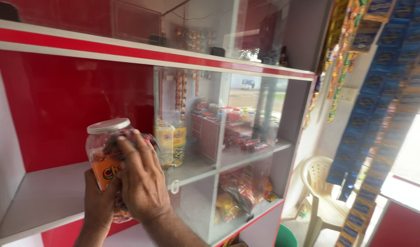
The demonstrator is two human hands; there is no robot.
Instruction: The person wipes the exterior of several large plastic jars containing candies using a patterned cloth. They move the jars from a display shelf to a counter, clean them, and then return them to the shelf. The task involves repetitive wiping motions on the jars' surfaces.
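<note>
The person stands at a red and white shelf unit [50, 196] with both hands raised in front of the open bay on its left side. Between the hands is a clear plastic jar [102, 151] with a pale lid on top and an orange label; it stands upright, its long axis running from six to twelve o'clock, and it hangs in the air just above and in front of the white shelf board, not resting on it.

The left hand [98, 203] comes up from six o'clock and clasps the lower part of the jar from behind, its fingers closed around the base. The right hand [141, 180] lies over the front of the jar, fingers [127, 151] spread and pressed flat against the side, pointing toward eleven o'clock. A dark bit of cloth seems tucked under those fingers, though it is too blurred to be sure. Both hands touch the jar, the left bearing its weight from below.

At three o'clock from the jar a glass pane [219, 137] closes the next bay, with yellow bottles [171, 142] behind it. Further right hang strips of blue sachets [379, 114], and a white plastic chair [322, 192] stands below them.
</note>
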